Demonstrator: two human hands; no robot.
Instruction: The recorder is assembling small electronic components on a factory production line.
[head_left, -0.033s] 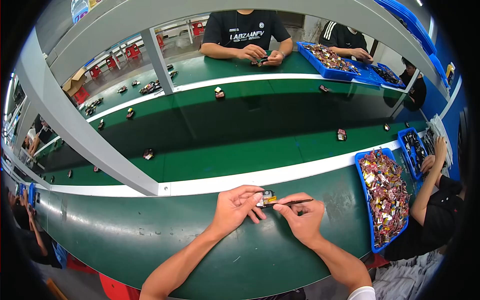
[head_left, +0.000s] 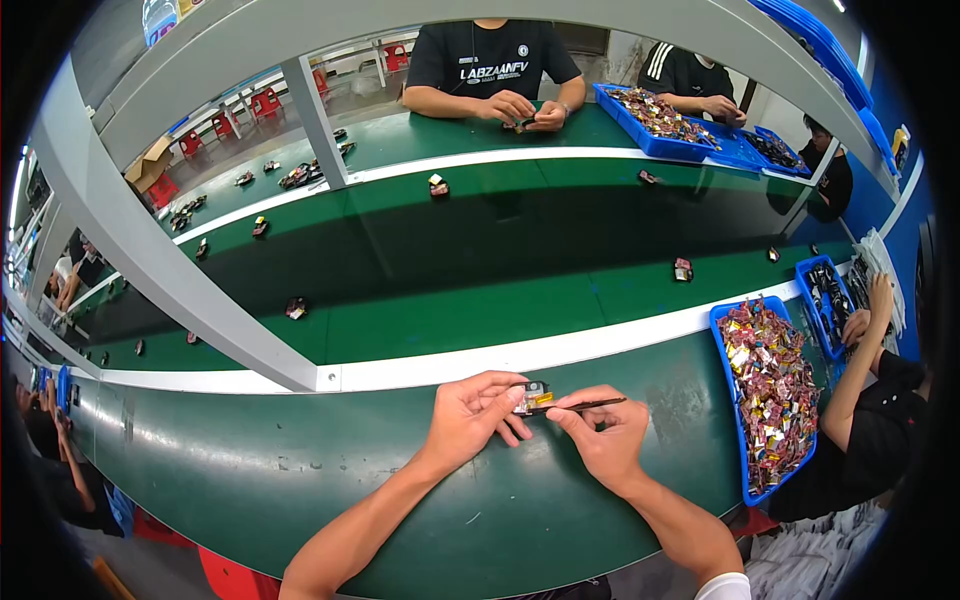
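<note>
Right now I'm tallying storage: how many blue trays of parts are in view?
4: one big tray right of the person's hands, a smaller tray beyond it, a far tray across the belt, and another beside that. More may be hidden.

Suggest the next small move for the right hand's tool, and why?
Probably ease the thin dark tool tip a touch further left into the small part. The left hand pinches that part on the green table, and the right hand already aims the tip at it.

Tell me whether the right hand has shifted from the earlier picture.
No. The right hand sits at the same spot below the white strip, holding the thin tool.
</note>
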